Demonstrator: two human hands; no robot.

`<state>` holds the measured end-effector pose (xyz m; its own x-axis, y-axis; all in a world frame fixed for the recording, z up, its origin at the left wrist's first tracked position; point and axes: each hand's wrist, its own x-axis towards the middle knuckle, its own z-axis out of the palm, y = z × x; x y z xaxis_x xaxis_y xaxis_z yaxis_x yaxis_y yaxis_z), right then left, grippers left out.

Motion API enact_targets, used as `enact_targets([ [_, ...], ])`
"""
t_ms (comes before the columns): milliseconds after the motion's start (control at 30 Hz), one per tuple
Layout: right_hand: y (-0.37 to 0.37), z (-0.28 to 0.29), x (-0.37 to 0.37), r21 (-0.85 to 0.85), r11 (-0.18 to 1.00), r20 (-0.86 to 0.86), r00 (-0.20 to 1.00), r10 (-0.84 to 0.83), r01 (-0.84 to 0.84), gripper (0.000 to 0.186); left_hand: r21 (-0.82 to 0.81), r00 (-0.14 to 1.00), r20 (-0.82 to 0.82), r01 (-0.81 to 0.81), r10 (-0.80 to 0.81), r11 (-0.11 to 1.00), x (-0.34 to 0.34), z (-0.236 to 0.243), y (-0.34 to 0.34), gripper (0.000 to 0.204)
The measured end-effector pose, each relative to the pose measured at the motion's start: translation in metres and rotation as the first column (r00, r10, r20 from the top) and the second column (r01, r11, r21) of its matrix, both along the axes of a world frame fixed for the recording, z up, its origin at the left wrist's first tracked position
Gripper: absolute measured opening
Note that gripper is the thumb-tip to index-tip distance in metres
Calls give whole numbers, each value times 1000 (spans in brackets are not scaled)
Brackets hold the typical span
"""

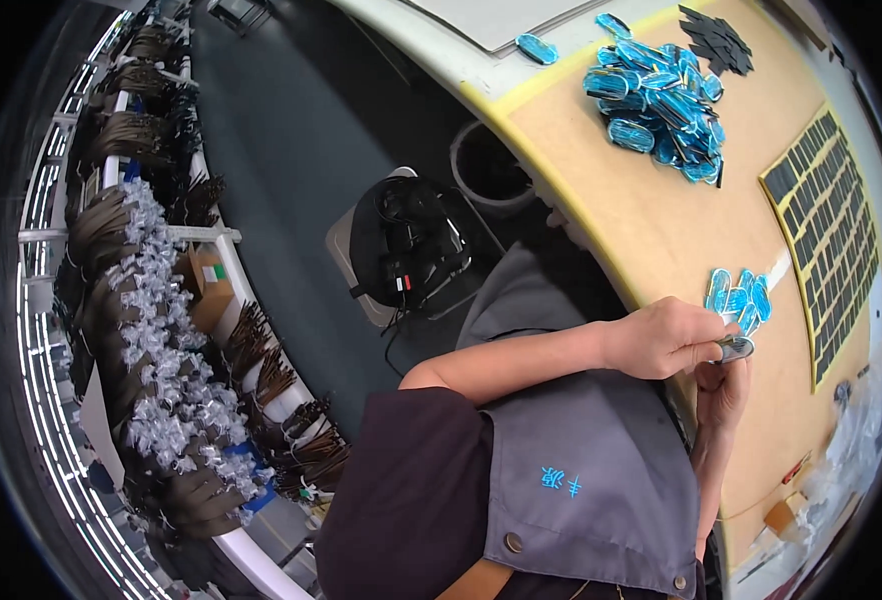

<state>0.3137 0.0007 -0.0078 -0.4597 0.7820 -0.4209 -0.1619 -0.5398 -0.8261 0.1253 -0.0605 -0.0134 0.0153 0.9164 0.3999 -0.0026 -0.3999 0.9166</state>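
Observation:
My left hand [661,338] pinches a small oval piece [735,348] with a pale rim and a dark, greenish middle. From below, the fingers of my right hand [723,395] close on the same piece. What the piece is exactly, I cannot make out. Just beyond my hands, a small group of shiny blue oval pieces [737,298] with pale rims lies on the tan table [661,235]. Farther off is a large heap of similar blue oval pieces [661,105], some showing dark strips.
A yellow-edged sheet [823,240] with rows of dark strips lies to the right. Loose dark strips [716,40] sit behind the heap. Clear plastic [841,480] covers the right edge. A chair with a black bag [411,240] and loaded racks [176,330] stand left.

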Motion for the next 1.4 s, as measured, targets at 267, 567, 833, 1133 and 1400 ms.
enact_targets([
  [267, 8, -11, 27, -19, 997, -140, 988, 65, -69, 32, -47, 985, 173, 33, -25, 998, 6, 10, 5, 16],
  [567, 3, 18, 18, 234, 972, 170, 985, -10, -31, 33, -115, 983, 130, 143, -128, 983, -3, 29, 10, 13],
  [833, -6, 20, -5, 243, 965, 35, 993, -109, 98, 4, 414, 946, -303, 26, 111, 910, 4, 20, 21, 30],
  [1133, 12, 20, -2, -68, 990, -84, 988, -130, 124, 12, 569, 838, -376, 546, -396, 615, 43, 69, 16, 27],
  [1400, 48, 44, 31, -78, 933, -321, 878, -356, 350, 10, 68, 979, -200, 57, -42, 996, 12, 50, 61, 21],
])
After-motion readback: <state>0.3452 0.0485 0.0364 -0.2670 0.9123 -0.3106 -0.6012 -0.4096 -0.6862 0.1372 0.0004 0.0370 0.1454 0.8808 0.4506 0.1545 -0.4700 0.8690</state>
